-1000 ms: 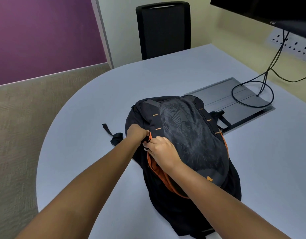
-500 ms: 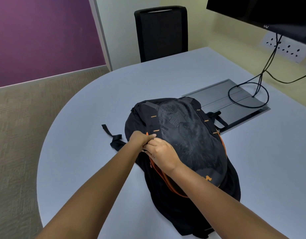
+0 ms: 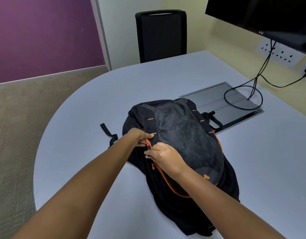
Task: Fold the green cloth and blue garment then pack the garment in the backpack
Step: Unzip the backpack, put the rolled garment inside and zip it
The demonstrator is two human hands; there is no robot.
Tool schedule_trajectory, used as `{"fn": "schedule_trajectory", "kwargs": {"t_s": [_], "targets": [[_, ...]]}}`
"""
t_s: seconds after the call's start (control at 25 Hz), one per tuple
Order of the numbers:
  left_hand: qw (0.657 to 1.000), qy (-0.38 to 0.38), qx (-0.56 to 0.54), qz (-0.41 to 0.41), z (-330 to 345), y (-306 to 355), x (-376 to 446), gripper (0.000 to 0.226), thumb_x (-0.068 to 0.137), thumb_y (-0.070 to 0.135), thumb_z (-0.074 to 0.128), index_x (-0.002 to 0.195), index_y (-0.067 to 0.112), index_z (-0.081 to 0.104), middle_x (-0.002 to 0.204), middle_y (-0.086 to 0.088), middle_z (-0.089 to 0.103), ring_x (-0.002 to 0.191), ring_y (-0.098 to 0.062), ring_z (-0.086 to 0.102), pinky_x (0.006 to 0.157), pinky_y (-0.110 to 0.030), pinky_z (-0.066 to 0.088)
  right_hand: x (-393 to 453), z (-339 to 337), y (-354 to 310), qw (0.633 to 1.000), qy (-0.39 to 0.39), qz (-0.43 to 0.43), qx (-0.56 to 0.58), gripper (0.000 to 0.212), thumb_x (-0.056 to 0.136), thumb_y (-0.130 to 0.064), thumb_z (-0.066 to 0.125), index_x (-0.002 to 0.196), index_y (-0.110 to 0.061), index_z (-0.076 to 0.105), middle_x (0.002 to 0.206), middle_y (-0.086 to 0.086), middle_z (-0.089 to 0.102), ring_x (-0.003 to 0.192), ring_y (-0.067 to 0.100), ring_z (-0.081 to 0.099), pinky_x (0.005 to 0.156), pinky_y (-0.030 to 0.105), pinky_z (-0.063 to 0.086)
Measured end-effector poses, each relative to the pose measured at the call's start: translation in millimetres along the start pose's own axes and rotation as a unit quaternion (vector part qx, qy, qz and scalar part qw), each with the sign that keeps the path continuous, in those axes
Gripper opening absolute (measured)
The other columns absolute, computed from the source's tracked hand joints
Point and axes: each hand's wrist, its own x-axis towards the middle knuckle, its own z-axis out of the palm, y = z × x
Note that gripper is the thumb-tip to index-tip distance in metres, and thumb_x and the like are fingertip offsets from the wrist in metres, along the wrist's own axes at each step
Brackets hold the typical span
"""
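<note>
A black backpack (image 3: 186, 135) with orange zip trim and a grey printed front lies on the pale grey table (image 3: 80, 152). My left hand (image 3: 139, 136) pinches the bag's fabric at the upper left end of the orange zip. My right hand (image 3: 164, 158) sits just below it, fingers closed on the black zip pull (image 3: 149, 147). The zip line below my right hand looks nearly shut, with only a thin orange edge showing. No green cloth or blue garment is in view.
A black strap (image 3: 107, 131) trails left of the bag. Behind it lies a grey cable hatch (image 3: 217, 99) with a looped black cable (image 3: 243, 97). A monitor (image 3: 262, 16) hangs at the top right, a black chair (image 3: 161, 35) stands beyond the table.
The orange opening has narrowed from a wide gap to a thin line. Both hands stayed at the upper left end of the zip, and my right hand closed on the pull.
</note>
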Motion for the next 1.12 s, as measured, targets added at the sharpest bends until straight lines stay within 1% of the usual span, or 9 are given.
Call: {"fn": "schedule_trajectory", "kwargs": {"t_s": [0.08,0.24,0.32,0.4,0.48,0.64,0.76,0.92,1.12], "targets": [[1.0,0.006,0.019,-0.002,-2.8,0.2,-4.1,0.032,0.085,0.024,0.067,0.068,0.007,0.045,0.045,-0.001,0.058,0.045,-0.007,0.055,0.016,-0.012,0.018,-6.1,-4.4,-0.7,1.0,-0.008,-0.009,0.004,0.016,0.073,-0.017,0.074,0.088,-0.011,0.075,0.065,-0.003,0.061,0.061,0.015,0.057,0.052,0.02,0.047],[1.0,-0.01,0.026,0.005,-0.1,-1.5,-8.6,0.034,0.085,0.027,0.066,0.069,0.008,0.043,0.054,-0.002,0.058,0.049,-0.006,0.053,0.015,-0.011,0.016,-30.1,-12.9,-2.0,0.999,-0.015,-0.021,0.023,0.017,0.073,-0.016,0.078,0.089,-0.014,0.075,0.068,-0.006,0.063,0.064,0.01,0.056,0.057,0.02,0.047],[1.0,-0.001,0.012,0.013,-1.9,-1.9,-1.1,0.033,0.082,0.027,0.07,0.073,0.007,0.044,0.061,-0.004,0.058,0.054,-0.009,0.054,0.018,-0.014,0.028,-49.3,-14.9,-5.9,0.998,-0.037,-0.024,0.04,0.012,0.078,-0.022,0.072,0.089,-0.016,0.074,0.069,-0.007,0.064,0.064,0.009,0.055,0.057,0.018,0.045],[0.999,0.017,0.001,0.027,-3.7,-4.5,8.5,0.036,0.077,0.029,0.074,0.076,0.006,0.046,0.07,-0.007,0.058,0.062,-0.015,0.056,0.052,-0.018,0.054,-76.0,-14.4,-10.5,0.995,-0.076,-0.021,0.054,0.018,0.082,-0.032,0.061,0.086,-0.021,0.075,0.068,-0.01,0.063,0.063,0.005,0.054,0.056,0.015,0.044],[0.996,0.06,0.013,0.059,2.0,-14.7,16.6,0.042,0.075,0.035,0.076,0.067,0.008,0.045,0.069,-0.008,0.058,0.067,-0.023,0.06,0.078,-0.032,0.055,-108.4,-13.5,-12.5,0.991,-0.111,0.014,0.068,0.029,0.08,-0.042,0.053,0.083,-0.025,0.075,0.066,-0.013,0.062,0.065,0.001,0.052,0.055,0.012,0.045],[0.966,0.203,0.019,0.161,43.8,-57.9,3.4,0.044,0.084,0.049,0.059,0.063,0.017,0.038,0.067,-0.001,0.05,0.078,-0.026,0.052,0.075,-0.036,0.041,-148.6,-20.3,-20.2,0.931,-0.18,0.275,0.157,0.07,0.069,-0.081,0.037,0.078,-0.02,0.071,0.08,-0.008,0.063,0.079,0.006,0.053,0.066,0.011,0.043],[0.969,0.208,0.019,0.13,66.9,-87.0,-8.0,0.038,0.082,0.053,0.057,0.069,0.02,0.043,0.075,-0.001,0.059,0.082,-0.027,0.058,0.087,-0.045,0.045,-146.2,-11.6,-33.3,0.863,-0.066,0.456,0.207,0.052,0.061,-0.069,0.065,0.069,-0.019,0.057,0.068,-0.006,0.059,0.062,0.007,0.054,0.059,0.016,0.045],[0.974,0.187,-0.033,0.124,92.4,-125.2,-29.6,0.026,0.084,0.036,0.064,0.08,0.014,0.051,0.075,0.003,0.054,0.08,-0.021,0.054,0.072,-0.03,0.041,-119.0,7.7,-48.8,0.813,-0.066,0.546,0.189,0.035,0.071,-0.044,0.077,0.091,-0.018,0.063,0.077,-0.009,0.062,0.075,0.009,0.061,0.068,0.022,0.05],[0.983,0.14,-0.043,0.11,112.3,-160.6,-49.9,0.035,0.086,0.041,0.061,0.075,0.008,0.063,0.063,0.002,0.054,0.069,-0.017,0.052,0.053,-0.025,0.034,-111.6,0.5,-56.2,0.815,-0.073,0.544,0.183,0.026,0.079,-0.04,0.071,0.088,-0.016,0.069,0.072,-0.009,0.062,0.074,0.011,0.063,0.065,0.026,0.052]]}}
